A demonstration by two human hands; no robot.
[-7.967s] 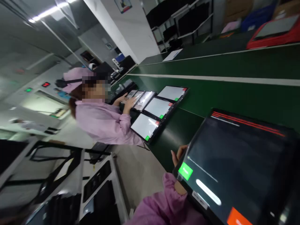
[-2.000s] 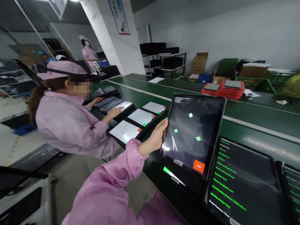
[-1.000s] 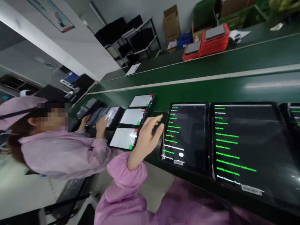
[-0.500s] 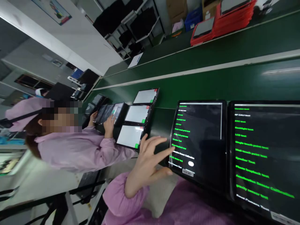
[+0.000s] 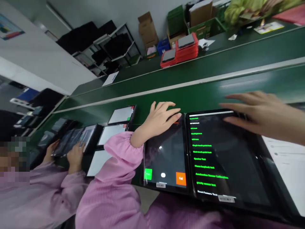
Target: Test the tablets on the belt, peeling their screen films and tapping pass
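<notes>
My left hand [image 5: 158,121] hovers over the top of a dark tablet [image 5: 166,152], fingers spread and holding nothing. That tablet's screen has a green button at lower left, an orange "Fail" button at lower right and a small white oval between them. Close on its right lies a second tablet [image 5: 228,162], showing a column of mostly green test names. Over its upper right corner my right hand [image 5: 262,111] is stretched out, fingers apart and slightly blurred. Whether either hand touches glass, I cannot tell. Partly beneath the right arm is another tablet [image 5: 289,171] with a white screen.
To the left, a co-worker's hands [image 5: 75,156] rest on a dark tablet. Between us lie white-screened tablets [image 5: 121,115]. Across the green bench [image 5: 202,90] stand stacked red trays [image 5: 187,52] with grey panels. Another person's hands are at the far upper right.
The view has swung right. My left hand has moved up to the tablet's top edge, and its screen changed from a test list to green and orange buttons. My right hand has come into view.
</notes>
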